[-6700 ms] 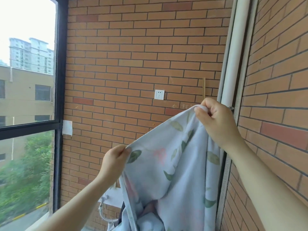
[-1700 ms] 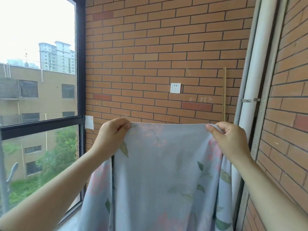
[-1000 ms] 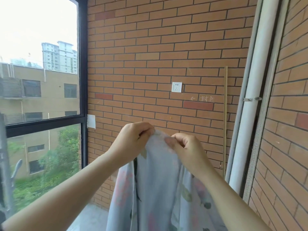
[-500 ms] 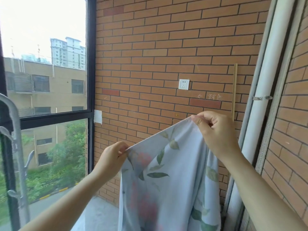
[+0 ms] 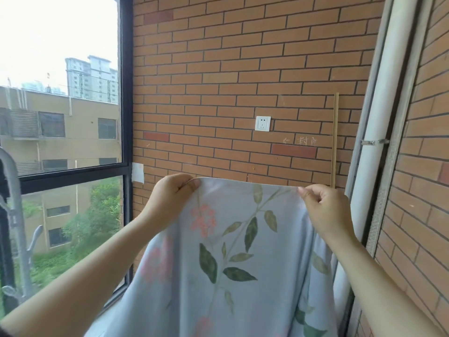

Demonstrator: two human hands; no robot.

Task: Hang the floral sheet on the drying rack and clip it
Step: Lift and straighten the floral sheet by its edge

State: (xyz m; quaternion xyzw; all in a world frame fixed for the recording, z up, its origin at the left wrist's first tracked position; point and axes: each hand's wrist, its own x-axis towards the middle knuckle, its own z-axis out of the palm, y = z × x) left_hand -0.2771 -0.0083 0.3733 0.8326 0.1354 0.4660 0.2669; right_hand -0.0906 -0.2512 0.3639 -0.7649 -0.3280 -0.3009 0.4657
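The floral sheet (image 5: 233, 251), pale blue with green leaves and pink flowers, hangs in front of me, its top edge stretched level between both hands. My left hand (image 5: 167, 198) grips the edge on the left. My right hand (image 5: 325, 210) pinches the same edge on the right. A grey metal part of the drying rack (image 5: 14, 215) shows at the far left edge. No clip is in view. The sheet's lower part runs out of frame.
A brick wall (image 5: 230, 69) with a white socket (image 5: 263, 123) faces me. A black-framed window (image 5: 125, 117) is on the left. A white pipe (image 5: 371, 142) and a thin wooden stick (image 5: 334, 139) stand at the right, beside another brick wall.
My left hand has risen level with my right, so the sheet's top edge is now stretched flat instead of sloping. The view has shifted slightly right.
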